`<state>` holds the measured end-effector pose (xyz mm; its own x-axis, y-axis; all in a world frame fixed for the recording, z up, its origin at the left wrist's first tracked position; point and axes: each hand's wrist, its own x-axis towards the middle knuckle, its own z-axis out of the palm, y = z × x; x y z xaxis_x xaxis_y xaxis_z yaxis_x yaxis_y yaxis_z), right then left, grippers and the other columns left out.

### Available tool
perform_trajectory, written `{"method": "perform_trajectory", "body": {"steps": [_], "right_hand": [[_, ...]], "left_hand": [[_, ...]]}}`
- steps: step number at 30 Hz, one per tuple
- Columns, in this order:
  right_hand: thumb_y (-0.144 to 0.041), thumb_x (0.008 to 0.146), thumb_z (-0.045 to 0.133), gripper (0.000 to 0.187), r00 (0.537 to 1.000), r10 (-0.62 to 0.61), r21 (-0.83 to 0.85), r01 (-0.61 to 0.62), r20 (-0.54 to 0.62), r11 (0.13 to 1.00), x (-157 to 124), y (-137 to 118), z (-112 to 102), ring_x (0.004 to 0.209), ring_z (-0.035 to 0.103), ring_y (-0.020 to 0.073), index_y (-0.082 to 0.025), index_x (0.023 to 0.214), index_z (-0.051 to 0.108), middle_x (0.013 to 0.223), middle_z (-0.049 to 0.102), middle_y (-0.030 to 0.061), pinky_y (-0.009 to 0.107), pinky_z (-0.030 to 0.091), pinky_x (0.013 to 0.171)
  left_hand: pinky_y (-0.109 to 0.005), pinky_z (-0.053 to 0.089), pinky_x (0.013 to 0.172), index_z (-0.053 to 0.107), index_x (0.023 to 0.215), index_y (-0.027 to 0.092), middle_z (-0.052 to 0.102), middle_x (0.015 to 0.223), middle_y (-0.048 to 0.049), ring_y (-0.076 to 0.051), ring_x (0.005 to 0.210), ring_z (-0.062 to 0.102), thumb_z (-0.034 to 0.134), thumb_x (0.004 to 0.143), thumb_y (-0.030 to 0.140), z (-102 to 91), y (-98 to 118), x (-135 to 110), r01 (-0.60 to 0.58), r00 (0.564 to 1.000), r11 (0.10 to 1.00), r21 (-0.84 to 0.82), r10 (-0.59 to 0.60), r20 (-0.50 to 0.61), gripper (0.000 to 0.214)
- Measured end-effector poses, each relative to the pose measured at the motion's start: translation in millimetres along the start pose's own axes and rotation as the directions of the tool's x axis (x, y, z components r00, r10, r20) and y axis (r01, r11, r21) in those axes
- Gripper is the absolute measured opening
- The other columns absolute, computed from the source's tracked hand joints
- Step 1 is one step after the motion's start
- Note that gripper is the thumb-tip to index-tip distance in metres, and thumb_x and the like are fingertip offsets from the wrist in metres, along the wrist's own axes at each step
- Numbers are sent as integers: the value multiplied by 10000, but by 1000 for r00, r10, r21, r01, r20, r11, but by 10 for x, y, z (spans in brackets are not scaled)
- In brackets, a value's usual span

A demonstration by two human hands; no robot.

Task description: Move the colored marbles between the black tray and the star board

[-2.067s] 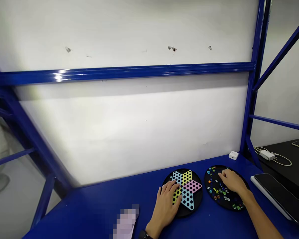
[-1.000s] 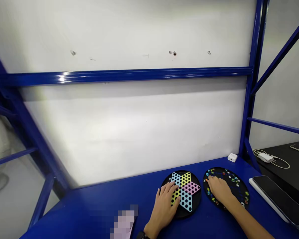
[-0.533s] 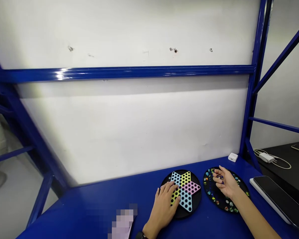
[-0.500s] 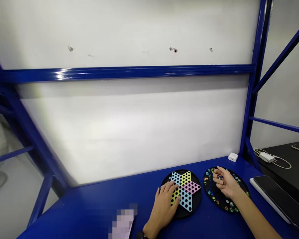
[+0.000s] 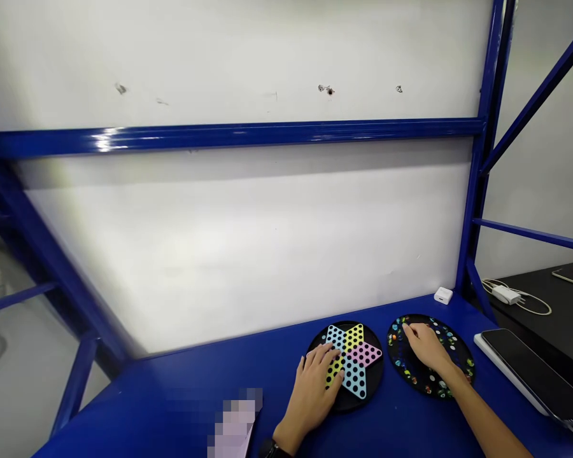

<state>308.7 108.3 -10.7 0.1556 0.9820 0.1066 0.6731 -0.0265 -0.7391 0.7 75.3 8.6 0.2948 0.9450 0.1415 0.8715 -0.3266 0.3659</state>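
Observation:
A round black board with a pastel star of peg holes (image 5: 356,356) lies on the blue table. My left hand (image 5: 315,388) rests flat on its left edge, fingers spread, holding nothing. To the right sits a round black tray (image 5: 458,359) scattered with several small coloured marbles (image 5: 401,364). My right hand (image 5: 424,346) is palm down on that tray, fingers lowered among the marbles; whether it grips any is hidden.
A dark phone on a white slab (image 5: 530,375) lies at the right table edge. A small white box (image 5: 443,295) sits by the wall. A blurred pale patch (image 5: 236,426) is at the front. Blue frame bars (image 5: 239,135) cross the white wall; a charger and cable (image 5: 509,296) lie on a black desk.
My right hand, lifted with fingers pinched above the tray half a second ago, has dropped back down onto the marbles. My left hand has stayed on the star board.

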Motion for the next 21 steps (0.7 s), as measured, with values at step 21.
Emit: {"method": "perform_trajectory", "body": {"steps": [21], "right_hand": [[-409, 1026, 274, 459, 877, -478, -92, 480, 45, 873, -418, -708, 468, 595, 513, 147, -219, 666, 486, 669, 593, 11, 268, 316, 597]], "left_hand": [[-548, 321, 1150, 588, 1283, 338, 524, 1455, -17, -282, 1362, 435, 472, 931, 446, 45, -40, 4, -36, 997, 999, 7, 36, -62, 386]]}}
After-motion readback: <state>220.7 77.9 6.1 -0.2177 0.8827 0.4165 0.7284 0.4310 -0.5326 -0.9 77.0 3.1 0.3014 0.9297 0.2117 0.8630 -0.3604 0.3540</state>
